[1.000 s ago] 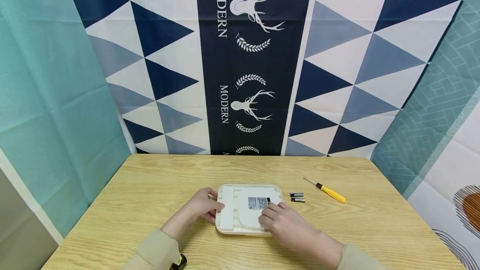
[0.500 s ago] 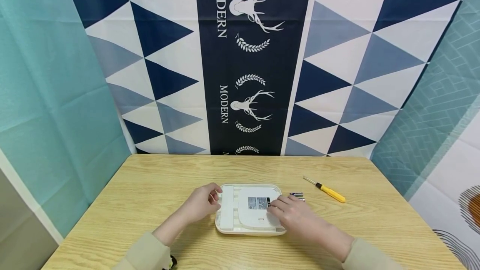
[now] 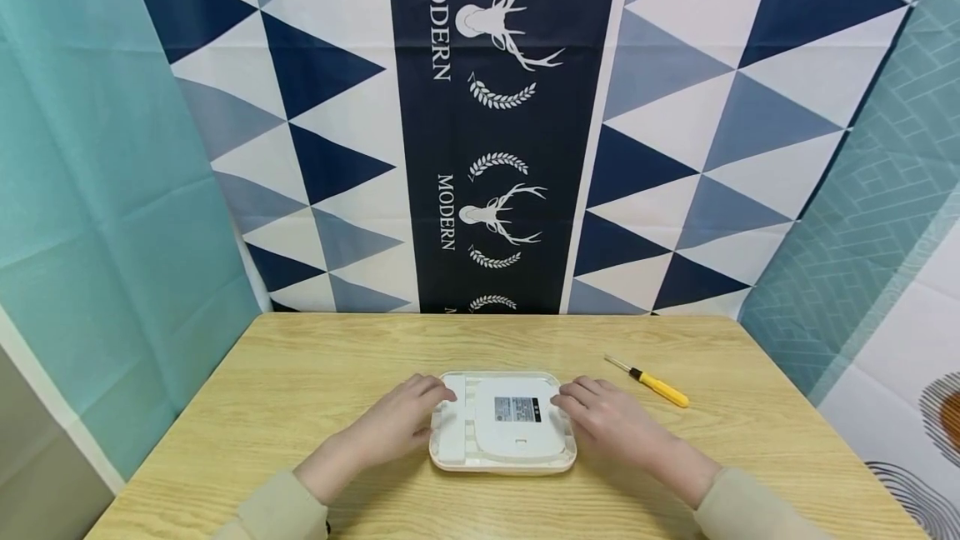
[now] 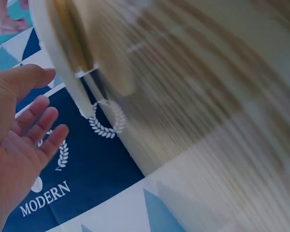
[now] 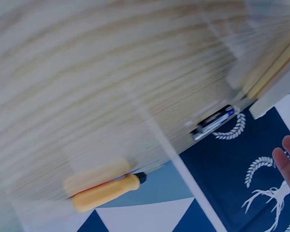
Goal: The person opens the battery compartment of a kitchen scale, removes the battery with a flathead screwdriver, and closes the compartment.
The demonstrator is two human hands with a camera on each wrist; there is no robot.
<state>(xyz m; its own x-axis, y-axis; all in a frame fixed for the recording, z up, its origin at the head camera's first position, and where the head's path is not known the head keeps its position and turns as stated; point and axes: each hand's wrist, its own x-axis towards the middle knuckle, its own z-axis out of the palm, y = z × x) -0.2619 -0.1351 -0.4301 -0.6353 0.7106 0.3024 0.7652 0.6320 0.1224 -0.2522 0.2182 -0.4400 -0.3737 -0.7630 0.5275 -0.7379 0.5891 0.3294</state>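
A flat white plastic device [image 3: 483, 432] with rounded corners and a printed label, resembling an upturned kitchen scale, lies on the table. My left hand [image 3: 401, 419] is at its left edge. In the left wrist view, the fingers [image 4: 41, 121] are relaxed and apart from the device's rim [image 4: 63, 63]. My right hand [image 3: 611, 415] is at the device's right edge with its fingers loosely bent, gripping nothing visible. Whether those fingertips touch the edge I cannot tell. Small batteries [image 5: 213, 122] lie beyond the right hand, which hides them in the head view.
A screwdriver [image 3: 652, 382] with a yellow handle lies on the wooden table [image 3: 322, 357], right of the device. Patterned cloth [image 3: 495, 123] hangs behind the table's back edge, with more cloth on both sides.
My left hand has let go of the device's left edge, drawn back, then come close again. The right hand has moved from the device's lower right part to its right edge, now covering the batteries.
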